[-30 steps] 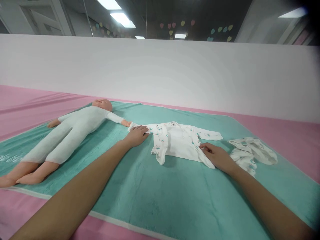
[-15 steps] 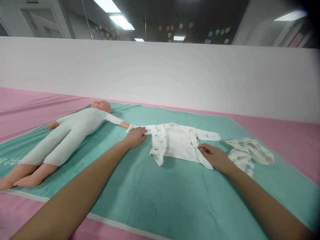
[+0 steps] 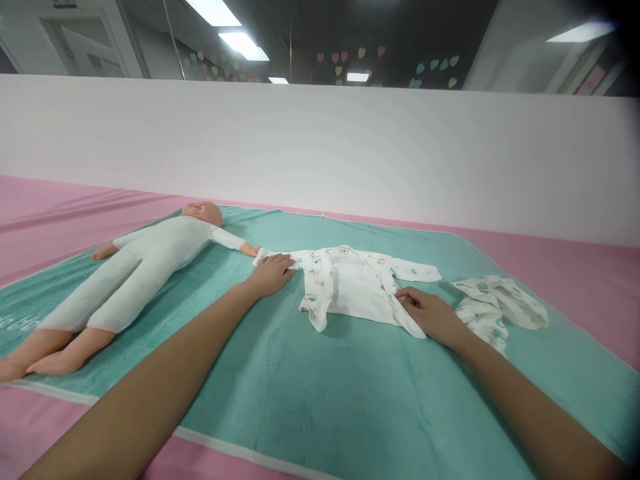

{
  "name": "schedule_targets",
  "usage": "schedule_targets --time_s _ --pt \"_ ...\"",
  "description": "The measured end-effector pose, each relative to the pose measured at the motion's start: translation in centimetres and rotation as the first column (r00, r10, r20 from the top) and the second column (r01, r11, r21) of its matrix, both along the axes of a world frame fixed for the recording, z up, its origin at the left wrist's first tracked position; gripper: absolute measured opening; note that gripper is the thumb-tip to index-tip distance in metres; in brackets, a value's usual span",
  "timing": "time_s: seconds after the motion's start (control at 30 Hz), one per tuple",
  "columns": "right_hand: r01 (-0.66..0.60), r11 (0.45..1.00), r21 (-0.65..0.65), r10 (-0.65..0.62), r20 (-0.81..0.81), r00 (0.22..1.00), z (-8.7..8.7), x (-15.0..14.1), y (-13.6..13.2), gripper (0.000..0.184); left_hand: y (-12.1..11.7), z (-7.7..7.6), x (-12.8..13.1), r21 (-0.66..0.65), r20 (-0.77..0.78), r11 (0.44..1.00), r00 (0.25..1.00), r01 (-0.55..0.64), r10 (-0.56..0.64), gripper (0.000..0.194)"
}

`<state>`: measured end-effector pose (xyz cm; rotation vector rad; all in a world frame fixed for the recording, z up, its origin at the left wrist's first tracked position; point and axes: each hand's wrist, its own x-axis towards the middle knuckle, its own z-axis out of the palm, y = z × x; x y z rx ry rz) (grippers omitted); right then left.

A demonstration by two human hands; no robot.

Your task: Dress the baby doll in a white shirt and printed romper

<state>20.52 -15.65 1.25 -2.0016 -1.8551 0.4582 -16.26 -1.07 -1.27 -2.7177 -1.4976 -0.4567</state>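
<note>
A white sleepsuit with a small teal print (image 3: 350, 283) lies spread on a teal towel mat (image 3: 310, 393), front up. My left hand (image 3: 270, 275) rests on its left-hand sleeve, gripping the fabric close to the hand of a baby doll (image 3: 150, 270). The doll lies on its back in a pale stretch suit, with its arm reaching towards the sleeve. My right hand (image 3: 431, 315) holds the lower edge of the sleepsuit. A second printed white garment (image 3: 500, 305) lies bunched just beyond that hand.
The mat lies on a pink sheet (image 3: 560, 287) backed by a low white partition (image 3: 320, 153). Beyond that stand a glass wall, ceiling lights and heart-shaped paper decorations. No other person is in view.
The view has shifted slightly. Both hands and the sleepsuit stay in nearly the same places on the mat.
</note>
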Motion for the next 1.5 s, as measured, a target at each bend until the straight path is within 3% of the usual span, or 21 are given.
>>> schedule_targets --time_s 1.5 --pt "0.024 0.999 -0.033 -0.025 -0.014 1.000 0.37 -0.35 -0.21 0.034 -0.28 0.35 0.16 0.001 -0.031 1.000 0.999 0.007 -0.007 0.048"
